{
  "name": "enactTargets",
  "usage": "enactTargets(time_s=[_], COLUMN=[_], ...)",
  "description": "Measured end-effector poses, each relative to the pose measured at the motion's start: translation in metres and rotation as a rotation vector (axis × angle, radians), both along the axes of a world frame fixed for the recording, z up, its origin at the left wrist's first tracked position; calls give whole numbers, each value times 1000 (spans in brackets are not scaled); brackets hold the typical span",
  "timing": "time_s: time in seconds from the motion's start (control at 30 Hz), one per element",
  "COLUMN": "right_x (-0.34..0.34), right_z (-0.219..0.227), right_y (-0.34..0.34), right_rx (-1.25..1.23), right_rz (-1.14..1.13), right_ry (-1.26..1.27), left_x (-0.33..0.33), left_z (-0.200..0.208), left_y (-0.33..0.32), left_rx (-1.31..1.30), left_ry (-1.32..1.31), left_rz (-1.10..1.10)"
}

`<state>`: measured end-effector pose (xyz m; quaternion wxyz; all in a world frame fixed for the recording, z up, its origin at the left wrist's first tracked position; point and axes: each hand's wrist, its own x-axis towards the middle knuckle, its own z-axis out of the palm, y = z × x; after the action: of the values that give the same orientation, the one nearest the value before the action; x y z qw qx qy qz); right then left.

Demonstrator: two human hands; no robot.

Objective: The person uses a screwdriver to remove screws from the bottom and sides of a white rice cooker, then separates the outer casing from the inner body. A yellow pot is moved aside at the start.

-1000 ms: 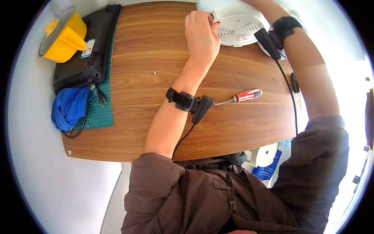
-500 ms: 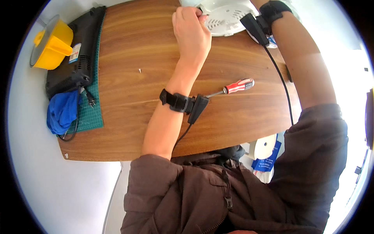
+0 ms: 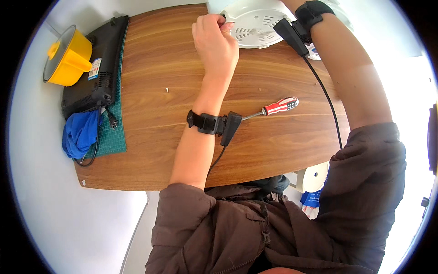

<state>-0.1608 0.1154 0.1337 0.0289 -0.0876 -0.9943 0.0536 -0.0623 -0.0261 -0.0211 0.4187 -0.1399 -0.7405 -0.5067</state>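
Observation:
At the far edge of the table, my left hand (image 3: 216,42) is closed, thumb and fingers pinched together at the left rim of a white, round appliance base (image 3: 248,40) with slotted vents. A small dark bit shows by the fingertips, too little to name. Of my right hand (image 3: 290,4) only a sliver appears at the top edge, beside the base's right side; its fingers are out of the picture. Nearer to me, a screwdriver (image 3: 281,106) with a red, white and blue handle lies on the table, its shaft partly behind my left wrist device. A small screw (image 3: 167,90) lies left of my left forearm.
On the left, a black, flat device (image 3: 86,93) rests on a green cutting mat (image 3: 116,137), with a yellow container (image 3: 70,59) by it. A blue cloth (image 3: 80,134) and black plug (image 3: 112,119) lie nearby. Cables hang from both wrist devices.
The view has shifted slightly, so the table sits lower. My left hand and the white base have moved a little leftward together. The screwdriver and screw lie as before.

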Motion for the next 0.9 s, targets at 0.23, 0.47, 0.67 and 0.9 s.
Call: enactTargets(time_s=[0.23,0.47,0.67,0.9], right_x=[-8,-17,-9,-10], right_z=[-8,-16,-14,-16], right_y=[3,12,9,10], right_rx=[89,129,122,93], right_rz=[72,162,168,177], right_ry=[20,40,23,53], left_x=[0,0,0,3], left_z=[-1,0,0,-2], left_y=[-2,-3,-5,0], left_rx=[-51,-30,7,15], left_ry=[8,19,-12,18], left_rz=[-5,-17,-47,9])
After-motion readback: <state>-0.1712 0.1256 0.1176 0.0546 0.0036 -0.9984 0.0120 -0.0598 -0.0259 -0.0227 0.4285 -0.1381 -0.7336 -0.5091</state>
